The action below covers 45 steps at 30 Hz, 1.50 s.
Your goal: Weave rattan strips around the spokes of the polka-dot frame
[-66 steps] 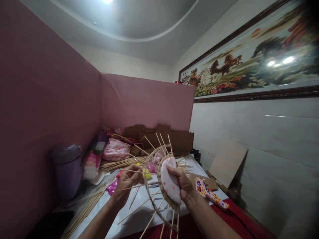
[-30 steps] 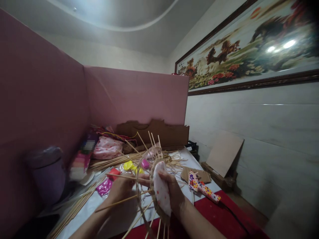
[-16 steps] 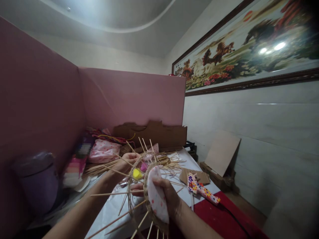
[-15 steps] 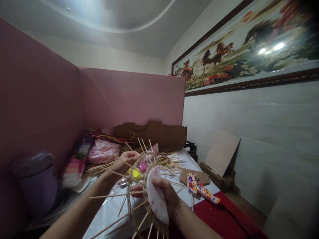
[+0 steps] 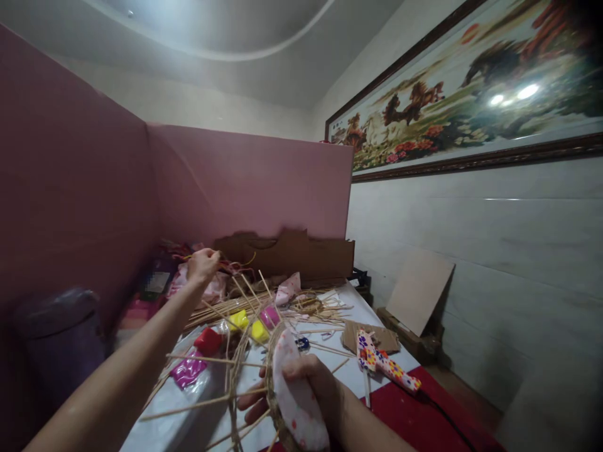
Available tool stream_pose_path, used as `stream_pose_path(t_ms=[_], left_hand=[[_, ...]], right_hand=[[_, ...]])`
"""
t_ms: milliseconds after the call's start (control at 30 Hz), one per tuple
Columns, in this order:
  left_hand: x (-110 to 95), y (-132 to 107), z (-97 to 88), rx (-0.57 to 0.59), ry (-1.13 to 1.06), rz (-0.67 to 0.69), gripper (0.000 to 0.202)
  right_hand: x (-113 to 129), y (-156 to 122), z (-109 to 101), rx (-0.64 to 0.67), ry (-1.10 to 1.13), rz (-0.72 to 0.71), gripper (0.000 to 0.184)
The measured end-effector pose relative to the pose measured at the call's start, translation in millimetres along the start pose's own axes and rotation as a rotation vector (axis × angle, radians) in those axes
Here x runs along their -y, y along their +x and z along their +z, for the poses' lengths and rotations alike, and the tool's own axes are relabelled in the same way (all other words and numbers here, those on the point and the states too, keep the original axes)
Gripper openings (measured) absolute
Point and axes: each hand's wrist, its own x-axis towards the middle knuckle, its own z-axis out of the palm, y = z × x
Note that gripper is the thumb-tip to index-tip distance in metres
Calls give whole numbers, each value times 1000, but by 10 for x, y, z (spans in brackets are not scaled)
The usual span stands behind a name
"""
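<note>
A half-woven basket of thin wooden sticks and brown twine (image 5: 271,370) is held on edge over the table, its round base lined with white cloth with red spots. My right hand (image 5: 316,382) is closed around that base, thumb on the cloth and fingers behind it among the sticks. My left hand (image 5: 204,265) is raised up and left of the basket, apart from it, with its fingers pinched together. Whatever those fingers hold is too small or hidden to make out. Sticks fan out from the basket's rim toward the left and top.
A flower-patterned glue gun (image 5: 384,364) lies at right near a cardboard piece (image 5: 349,334). Red (image 5: 208,341), yellow (image 5: 238,319) and magenta (image 5: 188,370) packets lie left of the basket. Loose sticks (image 5: 221,311) and a spotted cloth (image 5: 288,290) are behind it.
My left hand has moved from the basket's rim up and to the left. The basket, still in my right hand, has shifted slightly and turned.
</note>
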Motion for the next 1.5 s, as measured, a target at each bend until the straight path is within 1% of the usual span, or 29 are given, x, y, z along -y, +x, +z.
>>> stream_pose_path(t_ms=[67, 100, 167, 267, 367, 433, 467, 533, 567, 600, 633, 667, 700, 733, 767, 800, 867, 967, 1100, 1267, 1400, 1500], left_hand=[[108, -49, -120, -92, 132, -113, 31], [155, -87, -176, -117, 187, -152, 32], [226, -164, -269, -122, 262, -207, 33], [244, -263, -337, -88, 289, -219, 34], [113, -418, -288, -21, 215, -152, 34], [-55, -619, -189, 69, 108, -68, 27], [-154, -753, -128, 120, 48, -31, 24], [-355, -1066, -4, 233, -85, 40, 24], [-447, -1226, 49, 296, -184, 84, 24], [-525, -1375, 92, 420, -403, 103, 24], [-588, -1506, 125, 490, -574, 74, 21], [-634, -1613, 146, 534, -688, 16, 18], [-662, -1694, 158, 565, -774, -53, 16], [-674, -1752, 162, 601, -842, -100, 14], [-671, -1789, 160, 613, -887, -139, 13], [-657, -1813, 155, 617, -915, -171, 12], [-605, -1836, 142, 588, -934, -212, 14], [-505, -1862, 138, 531, -896, -238, 15], [-378, -1898, 164, 432, -826, -232, 14], [-263, -1920, 179, 304, -731, -214, 15], [-225, -1946, 166, 262, -695, -217, 14], [-217, -1975, 154, 248, -671, -195, 14]], right_hand=[[12, -21, 25, 33, -16, 9, 46], [27, -34, 42, 24, -24, -8, 46], [75, -68, 69, -53, -31, -93, 47], [177, -141, 82, -200, -21, -219, 44], [280, -215, 97, -328, 4, -383, 36], [330, -248, 112, -401, 24, -483, 28], [348, -258, 116, -423, 30, -511, 25], [366, -269, 106, -435, 33, -520, 23], [367, -271, 91, -436, 35, -501, 23], [363, -270, 72, -436, 36, -473, 24], [356, -268, 50, -439, 40, -438, 25], [345, -264, 29, -445, 45, -402, 26], [333, -260, 9, -455, 50, -375, 26], [321, -255, -5, -463, 50, -357, 26], [310, -251, -12, -466, 44, -347, 26], [302, -247, -12, -461, 31, -342, 27], [296, -245, 10, -428, -4, -339, 30], [304, -252, 70, -376, -44, -321, 34], [311, -267, 130, -411, -81, -311, 33], [287, -253, 153, -421, -113, -300, 26], [256, -229, 157, -435, -94, -258, 27], [239, -224, 163, -455, -77, -262, 26]])
